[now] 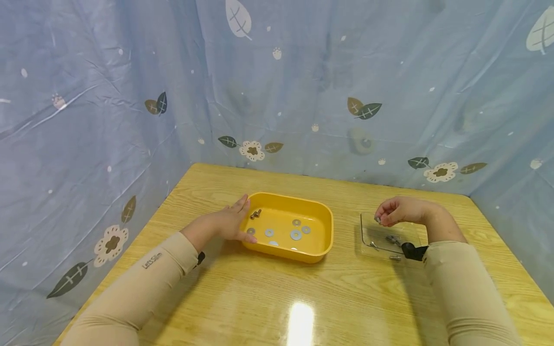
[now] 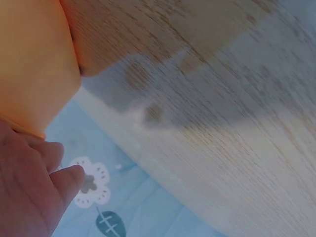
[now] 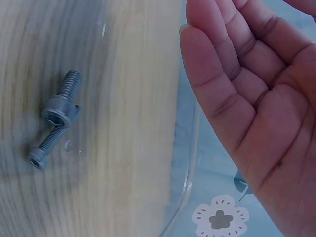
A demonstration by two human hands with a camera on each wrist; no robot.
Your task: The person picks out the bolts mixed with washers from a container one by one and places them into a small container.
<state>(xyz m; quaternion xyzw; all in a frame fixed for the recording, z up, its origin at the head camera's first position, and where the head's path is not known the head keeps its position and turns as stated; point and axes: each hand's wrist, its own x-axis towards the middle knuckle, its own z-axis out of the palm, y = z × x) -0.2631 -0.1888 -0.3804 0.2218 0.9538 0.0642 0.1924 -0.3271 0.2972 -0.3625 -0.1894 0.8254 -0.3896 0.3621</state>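
My left hand holds the left end of a yellow tray, its thumb over the front rim and its fingers at the outer side. In the left wrist view, part of that hand shows beside the tray wall. Above a clear plastic tray, my right hand pinches a small grey metal piece, too small to name surely. Two socket-head bolts, the larger bolt and the smaller bolt, lie together below that hand in the right wrist view.
Flat washers, including one large washer, lie in the yellow tray, with brownish screws at its left end. A screw and another bolt show near the clear tray's front. Blue patterned curtains border the wooden table.
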